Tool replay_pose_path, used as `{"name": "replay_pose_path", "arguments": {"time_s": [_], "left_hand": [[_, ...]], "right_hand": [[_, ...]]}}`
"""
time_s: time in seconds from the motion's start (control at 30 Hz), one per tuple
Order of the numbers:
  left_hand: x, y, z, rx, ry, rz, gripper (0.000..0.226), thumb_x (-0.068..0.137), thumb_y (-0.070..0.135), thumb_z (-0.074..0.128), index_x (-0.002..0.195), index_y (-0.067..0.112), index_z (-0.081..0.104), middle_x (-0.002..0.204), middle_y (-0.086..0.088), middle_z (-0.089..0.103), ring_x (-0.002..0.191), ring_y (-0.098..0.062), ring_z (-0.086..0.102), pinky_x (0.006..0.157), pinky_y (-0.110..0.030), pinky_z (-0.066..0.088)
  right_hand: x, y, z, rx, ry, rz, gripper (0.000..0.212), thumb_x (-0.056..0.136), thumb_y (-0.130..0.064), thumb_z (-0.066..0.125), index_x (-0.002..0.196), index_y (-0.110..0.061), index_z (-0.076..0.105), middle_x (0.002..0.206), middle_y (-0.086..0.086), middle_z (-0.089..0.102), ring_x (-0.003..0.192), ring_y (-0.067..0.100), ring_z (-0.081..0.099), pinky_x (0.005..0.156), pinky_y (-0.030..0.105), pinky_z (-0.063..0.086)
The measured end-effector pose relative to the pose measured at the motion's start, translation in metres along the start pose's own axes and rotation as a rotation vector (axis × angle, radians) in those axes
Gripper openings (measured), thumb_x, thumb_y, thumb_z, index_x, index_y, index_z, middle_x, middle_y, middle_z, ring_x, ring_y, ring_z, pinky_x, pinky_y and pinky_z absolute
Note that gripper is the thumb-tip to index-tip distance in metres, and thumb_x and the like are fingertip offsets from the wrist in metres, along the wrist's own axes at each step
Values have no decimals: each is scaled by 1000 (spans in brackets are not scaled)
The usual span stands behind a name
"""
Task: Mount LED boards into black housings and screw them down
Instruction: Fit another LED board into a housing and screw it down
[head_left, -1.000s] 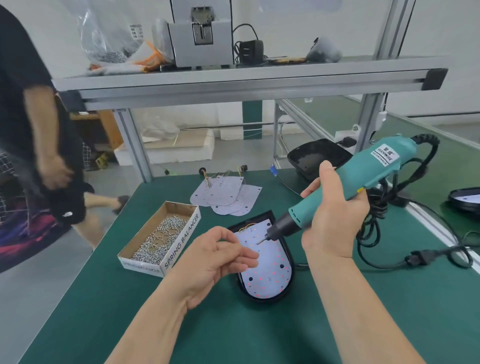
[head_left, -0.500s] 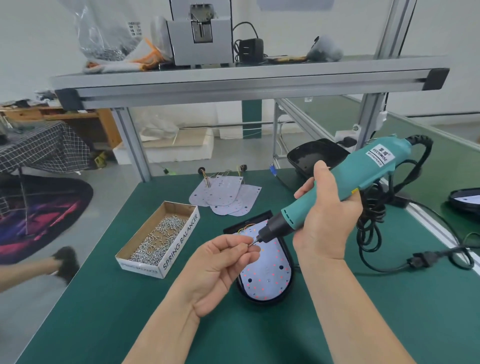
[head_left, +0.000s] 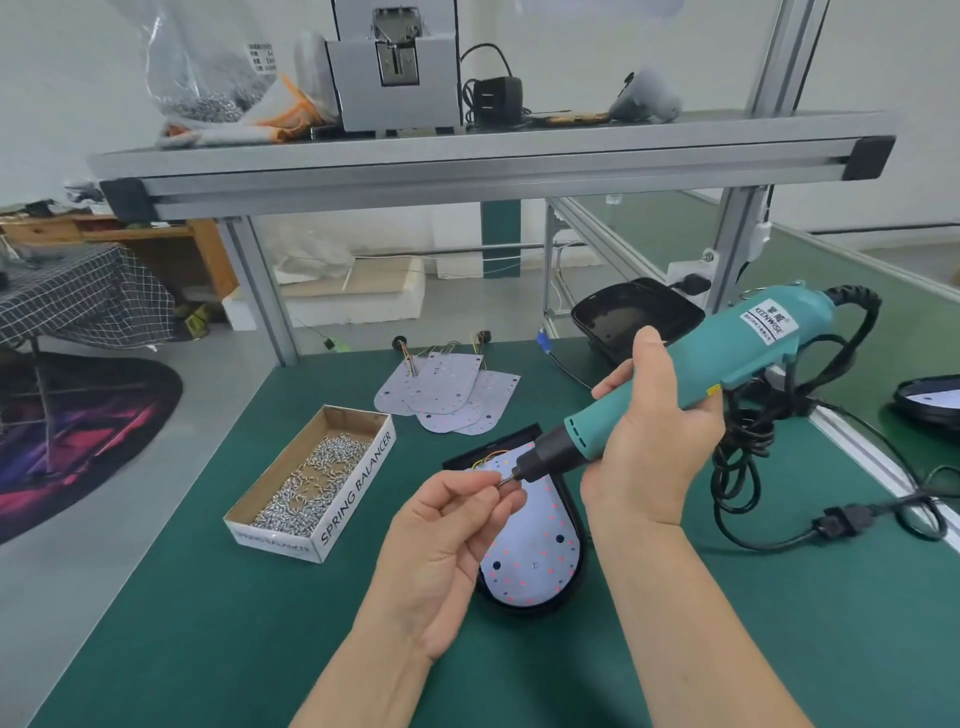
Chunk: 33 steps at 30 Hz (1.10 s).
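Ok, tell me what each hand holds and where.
Right hand grips the electric screwdriver around its teal body; left hand pinches a small screw at the bit tip.

Left hand (head_left: 441, 540): palm up, thumb and forefinger pinched, apparently on a screw (head_left: 505, 480). Right hand (head_left: 644, 447): fist round driver (head_left: 727, 358), wrist raised.

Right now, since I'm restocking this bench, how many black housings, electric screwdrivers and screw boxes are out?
Black housings: 3 (nearest one, empty one at the back, one at the right edge)
Electric screwdrivers: 1
Screw boxes: 1
Total: 5
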<state>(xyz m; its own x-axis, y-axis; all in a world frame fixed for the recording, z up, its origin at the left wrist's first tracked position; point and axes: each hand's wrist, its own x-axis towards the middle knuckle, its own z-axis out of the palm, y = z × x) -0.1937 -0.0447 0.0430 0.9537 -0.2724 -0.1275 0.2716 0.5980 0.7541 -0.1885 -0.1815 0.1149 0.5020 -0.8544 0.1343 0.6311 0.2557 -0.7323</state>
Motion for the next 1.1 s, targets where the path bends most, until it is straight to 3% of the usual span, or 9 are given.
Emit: {"name": "replay_pose_path", "arguments": {"time_s": [0.23, 0.3, 0.37, 0.43, 0.57, 0.63, 0.73, 0.9, 1.1], "left_hand": [[-2, -14, 3, 209, 78, 243, 29, 88, -8, 62, 78, 14, 79, 95, -20, 76, 90, -31, 76, 77, -24, 59], [-1, -13, -1, 225, 26, 235, 23, 86, -2, 67, 92, 17, 79, 97, -20, 76, 93, -31, 75, 81, -27, 60], [3, -12, -9, 269, -70, 214, 47, 80, 2, 77, 121, 24, 69, 102, -20, 75, 98, -29, 74, 81, -25, 59], [8, -9, -21, 398, -61, 197, 67, 77, 10, 79, 135, 32, 54, 102, -14, 76, 98, -25, 74, 79, -26, 59], [27, -1, -47, 910, 363, 91, 66, 74, 37, 83, 131, 23, 52, 98, 2, 72, 93, -18, 69, 89, -44, 57], [35, -1, -44, 1067, 361, -77, 69, 74, 44, 82, 126, 18, 45, 102, 1, 66, 94, -22, 67, 89, -43, 55], [48, -9, -24, 1225, 275, -195, 61, 64, 47, 79, 100, 12, 45, 92, 1, 58, 78, -17, 58, 63, -31, 47], [66, -25, -6, 958, 136, -260, 4, 83, 9, 71, 86, 11, 68, 72, 4, 71, 49, -7, 57, 44, -14, 38], [71, -32, -7, 866, 101, -255, 15, 83, 5, 70, 85, 20, 71, 68, 13, 73, 44, 3, 57, 38, -10, 34]], "right_hand": [[5, 14, -6, 29, 128, 128, 15, 91, -25, 70, 91, -19, 55, 52, -7, 54, 50, 13, 52, 51, 22, 46], [7, 15, -7, 37, 123, 146, 16, 92, -22, 69, 89, -19, 54, 52, -6, 54, 49, 12, 51, 48, 19, 45], [10, 16, -7, 40, 114, 154, 16, 92, -21, 68, 88, -18, 53, 52, -6, 54, 48, 12, 51, 48, 20, 45], [14, 16, -5, 46, 105, 151, 16, 92, -19, 68, 89, -18, 53, 53, -7, 53, 47, 12, 51, 48, 21, 45], [25, 18, -3, 21, 75, 122, 18, 91, -18, 69, 86, -17, 52, 54, -6, 52, 47, 12, 50, 49, 22, 45], [30, 22, -2, -1, 63, 88, 19, 90, -17, 70, 84, -17, 52, 55, -5, 52, 48, 14, 50, 51, 24, 45], [38, 29, 3, -62, 24, 32, 20, 88, -18, 71, 84, -17, 51, 55, -1, 54, 47, 15, 51, 50, 24, 44], [45, 46, 14, -178, -71, -101, 21, 84, -20, 73, 77, -21, 53, 57, -3, 58, 46, 19, 53, 51, 28, 45], [43, 72, 22, -367, -202, -172, 25, 78, -33, 74, 73, -19, 53, 71, 19, 61, 64, 48, 56, 62, 53, 52]]}}
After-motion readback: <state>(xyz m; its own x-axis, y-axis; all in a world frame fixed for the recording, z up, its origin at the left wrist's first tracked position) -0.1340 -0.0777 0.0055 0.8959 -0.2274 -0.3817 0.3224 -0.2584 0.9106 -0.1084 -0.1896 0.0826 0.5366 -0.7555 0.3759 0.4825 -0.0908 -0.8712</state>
